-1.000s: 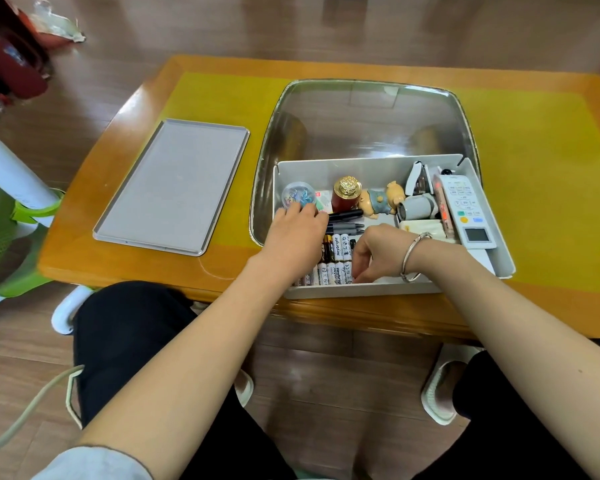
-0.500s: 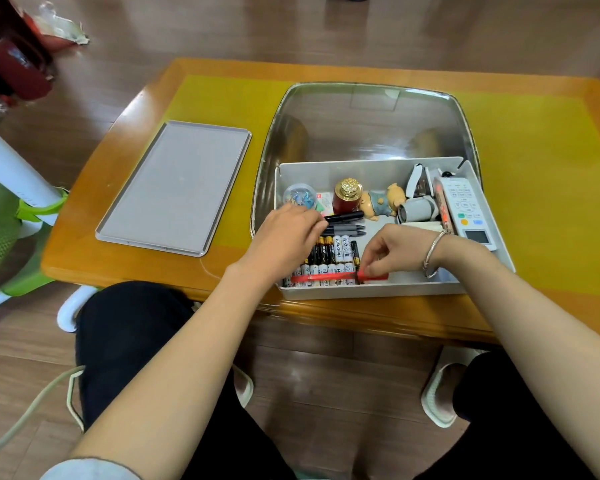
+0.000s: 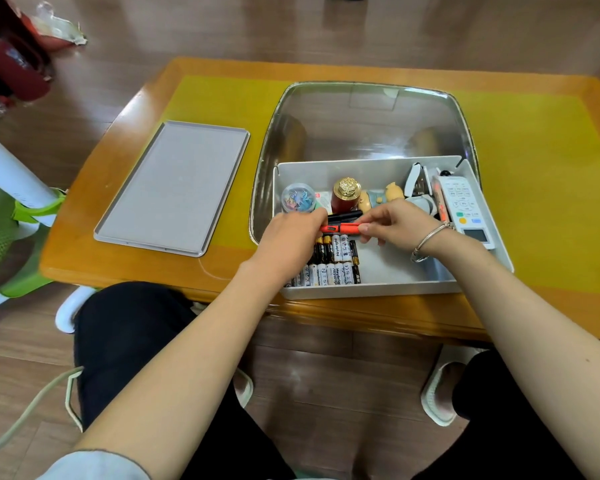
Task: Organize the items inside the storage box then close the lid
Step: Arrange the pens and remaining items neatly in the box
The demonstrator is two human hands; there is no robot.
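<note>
the right hand (image 3: 394, 221) pinches the right end of an orange pen (image 3: 340, 229) between thumb and fingertips, and the left hand (image 3: 291, 237) grips its left end with curled fingers, so the pen lies level between them inside the storage box (image 3: 371, 289). just behind the pen, toward the box's far wall, sits a black pen (image 3: 345, 216); just in front, toward the near wall, two rows of batteries (image 3: 331, 261) lie side by side. a remote (image 3: 463, 206) runs along the box's right wall. the lid (image 3: 172, 187) lies flat on the table (image 3: 551, 168), well to the left of the box. this looks like the sorting step, with the pen being lined up. the next move probably calls for laying it parallel against the black pen without nudging the batteries; the lid comes later.
</note>
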